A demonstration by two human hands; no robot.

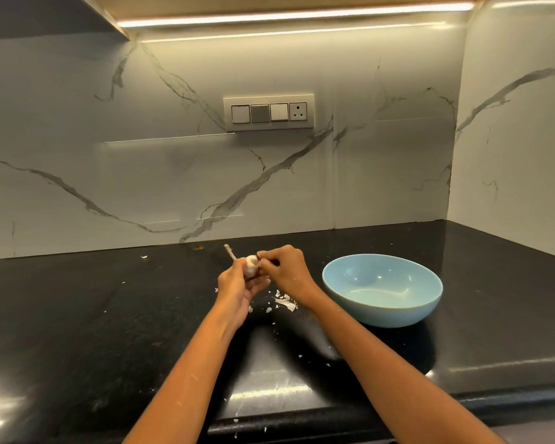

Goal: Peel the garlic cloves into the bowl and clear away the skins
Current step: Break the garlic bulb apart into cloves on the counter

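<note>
A whitish garlic bulb (251, 263) with a thin dry stem pointing up and left is held above the black counter. My left hand (237, 285) grips it from below with fingers curled round it. My right hand (285, 269) pinches at the bulb's right side with thumb and fingertips. A pale blue bowl (382, 310) stands to the right of my hands; its inside shows nothing but reflections. White garlic skins (285, 302) lie scattered on the counter under and in front of my hands.
The black stone counter (93, 315) runs to a marble wall at the back and on the right. A switch panel (269, 112) is on the back wall. Small skin bits (144, 257) lie further left and near the front edge.
</note>
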